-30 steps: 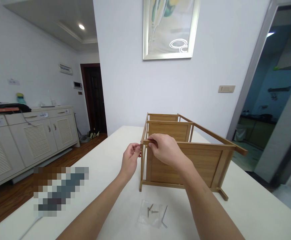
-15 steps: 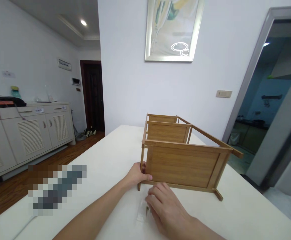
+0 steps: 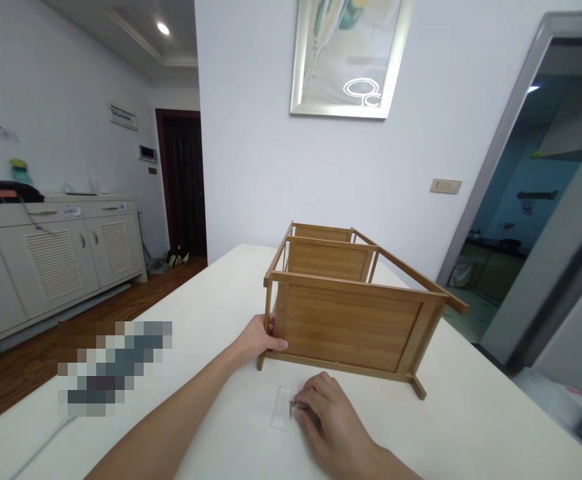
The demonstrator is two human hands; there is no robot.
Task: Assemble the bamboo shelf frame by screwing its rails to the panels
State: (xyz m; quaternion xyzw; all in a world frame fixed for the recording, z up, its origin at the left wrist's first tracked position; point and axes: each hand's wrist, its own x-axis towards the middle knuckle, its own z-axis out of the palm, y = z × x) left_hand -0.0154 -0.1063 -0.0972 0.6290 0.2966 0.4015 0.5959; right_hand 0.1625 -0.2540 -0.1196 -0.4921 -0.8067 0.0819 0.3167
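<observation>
A brown wooden shelf frame (image 3: pixel 341 327) lies on its side on the white table, one panel facing me. My left hand (image 3: pixel 263 339) grips its near left rail, thumb on the panel's face and fingers behind it. In front of the shelf a small clear plastic bag (image 3: pixel 280 408) lies flat on the tabletop. My right hand (image 3: pixel 333 413) rests at the bag's right side with its fingers curled. Thumb and forefinger close on a small metal screw (image 3: pixel 291 408) at the bag; its far end is hidden by the fingertips.
A blurred, pixelated dark object (image 3: pixel 121 367) with a white cable lies on the left of the white table (image 3: pixel 211 427). Behind the table stands a wall with a framed picture (image 3: pixel 353 60). White cabinets (image 3: pixel 65 253) line the left, and a doorway opens on the right.
The shelf's near end has shifted left along with my left hand. My right hand has drawn back slightly, so more of the plastic bag and the screw shows. The camera view has shifted a little.
</observation>
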